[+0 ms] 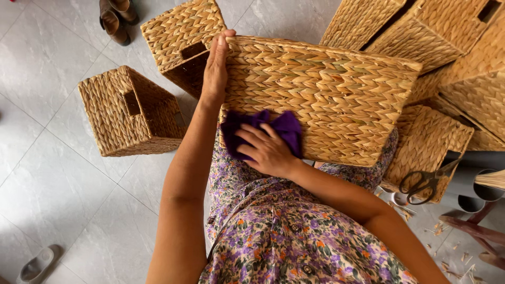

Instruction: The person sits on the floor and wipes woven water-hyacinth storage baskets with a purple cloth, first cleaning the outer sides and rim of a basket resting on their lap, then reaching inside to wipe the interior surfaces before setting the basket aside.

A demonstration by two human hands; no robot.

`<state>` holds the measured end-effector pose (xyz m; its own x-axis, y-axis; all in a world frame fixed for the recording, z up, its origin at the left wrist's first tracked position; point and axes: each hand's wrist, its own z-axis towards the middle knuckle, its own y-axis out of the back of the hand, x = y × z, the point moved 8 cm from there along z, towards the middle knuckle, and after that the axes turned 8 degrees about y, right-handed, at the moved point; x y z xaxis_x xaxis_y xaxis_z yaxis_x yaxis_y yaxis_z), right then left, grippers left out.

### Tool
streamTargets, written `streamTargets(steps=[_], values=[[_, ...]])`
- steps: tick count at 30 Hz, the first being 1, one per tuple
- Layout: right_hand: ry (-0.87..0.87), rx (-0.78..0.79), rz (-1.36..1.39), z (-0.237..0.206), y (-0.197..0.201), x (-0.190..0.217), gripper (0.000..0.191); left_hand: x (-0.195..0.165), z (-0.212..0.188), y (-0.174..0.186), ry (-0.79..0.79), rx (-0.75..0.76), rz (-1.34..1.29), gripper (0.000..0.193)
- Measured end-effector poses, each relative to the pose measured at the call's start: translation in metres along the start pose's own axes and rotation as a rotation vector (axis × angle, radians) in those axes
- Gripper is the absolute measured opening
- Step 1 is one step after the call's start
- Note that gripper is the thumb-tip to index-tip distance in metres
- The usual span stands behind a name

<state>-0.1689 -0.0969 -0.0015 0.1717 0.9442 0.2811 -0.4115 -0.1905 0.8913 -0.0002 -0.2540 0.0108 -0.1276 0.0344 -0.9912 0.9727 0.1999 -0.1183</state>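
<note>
Two hands work one woven basket (326, 100) in the head view, lying across the lap of a person in a floral dress (284, 236). The left hand (215, 66) lies flat on the basket's far left edge, fingers together and extended, steadying it. The right hand (265, 150) presses a purple cloth (286, 129) against the near side, fingers spread over it. More baskets crowd around; scissors (426, 181) rest on one at right. Judging by the light, flat hold, the basket could slide off the lap if the cloth snags on the weave.
</note>
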Motion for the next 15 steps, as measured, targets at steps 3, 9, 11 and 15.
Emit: streamTargets(steps=[3, 9, 11, 15], values=[[0.016, -0.011, 0.020, 0.017, 0.010, 0.002, 0.034, 0.002, -0.001, 0.001, 0.045, -0.009, -0.025, 0.057], [-0.107, -0.115, -0.168, -0.066, 0.055, -0.033, 0.035, -0.008, -0.004, -0.002, -0.044, 0.022, -0.046, 0.052], [-0.192, -0.174, -0.290, -0.103, 0.079, -0.048, 0.033, -0.011, -0.007, -0.001, -0.032, 0.014, -0.036, 0.051], [-0.474, -0.225, -0.400, -0.167, 0.130, -0.076, 0.036, -0.017, -0.010, 0.001, 0.011, -0.034, 0.006, 0.052]])
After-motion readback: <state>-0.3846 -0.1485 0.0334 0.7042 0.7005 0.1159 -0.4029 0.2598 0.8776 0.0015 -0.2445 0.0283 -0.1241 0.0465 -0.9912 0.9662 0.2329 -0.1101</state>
